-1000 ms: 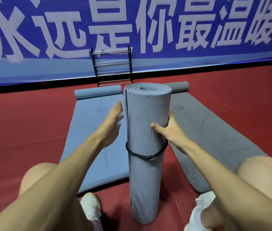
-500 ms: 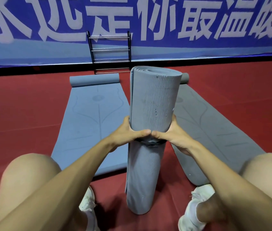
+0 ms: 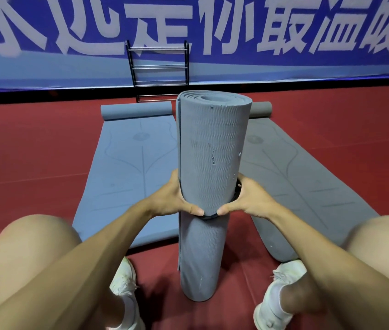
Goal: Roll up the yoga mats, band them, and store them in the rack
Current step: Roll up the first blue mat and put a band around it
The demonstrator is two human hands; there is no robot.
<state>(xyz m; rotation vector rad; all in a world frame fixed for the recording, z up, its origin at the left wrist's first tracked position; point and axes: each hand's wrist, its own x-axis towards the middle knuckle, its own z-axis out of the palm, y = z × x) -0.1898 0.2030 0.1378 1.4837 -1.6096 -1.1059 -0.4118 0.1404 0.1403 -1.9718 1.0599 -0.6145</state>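
The thumbs [image 3: 194, 210] come round the near face of the rolled mat [image 3: 212, 151], tips close together but not touching, pressed at the upper edge of the black band [image 3: 209, 217]. The left hand [image 3: 169, 201] and the right hand [image 3: 251, 201] are both curled tight round the roll from either side, and their other fingers wrap out of sight behind it. Whether those hidden fingers hook the band I cannot tell. The band sits about halfway up the roll, and only a short arc of it shows.

The roll stands upright on the red floor [image 3: 33, 151], between the person's white shoes [image 3: 124, 287] and bare knees, its spiral end facing up. Behind it, a blue-grey mat [image 3: 126, 175] on the left and a darker grey mat [image 3: 307, 186] on the right lie mostly flat, each with its far end rolled. The black rack [image 3: 159, 70] stands farther back, against a blue banner [image 3: 284, 75] with white lettering.
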